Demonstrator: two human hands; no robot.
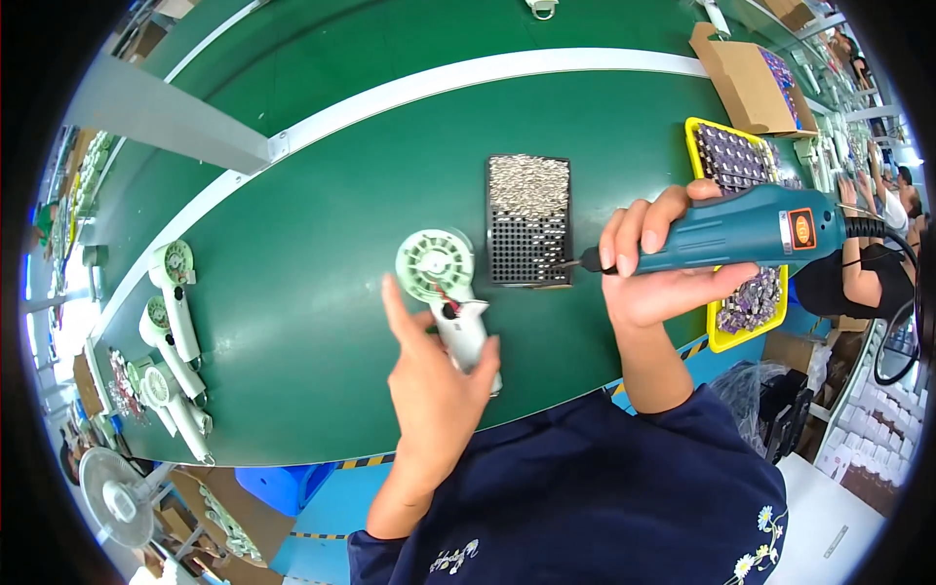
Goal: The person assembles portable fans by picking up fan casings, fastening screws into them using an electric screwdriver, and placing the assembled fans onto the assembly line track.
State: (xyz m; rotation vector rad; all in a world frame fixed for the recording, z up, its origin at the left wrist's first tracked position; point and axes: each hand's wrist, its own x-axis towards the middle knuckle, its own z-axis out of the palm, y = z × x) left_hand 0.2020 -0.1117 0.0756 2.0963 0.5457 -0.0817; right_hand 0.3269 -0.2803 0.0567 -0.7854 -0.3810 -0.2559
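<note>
My right hand (658, 253) is wrapped round a teal electric screwdriver (731, 232), held level with its bit pointing left. The bit's tip is over the lower right of a black screw tray (499, 239), whose far half is heaped with small silver screws (528, 185). My left hand (439, 385) holds a handheld fan (466, 341) by its white handle, thumb on the right side and index finger stretched along the left. The fan's round pale green head (436, 265) faces up, and red wires show at its neck.
Several similar fans (180, 312) lie at the table's left end. On the right stand yellow trays (746, 336) of small parts and an open cardboard box (746, 88). A white rail (468, 76) crosses the green table (322, 263). Other people (868, 278) are at the far right.
</note>
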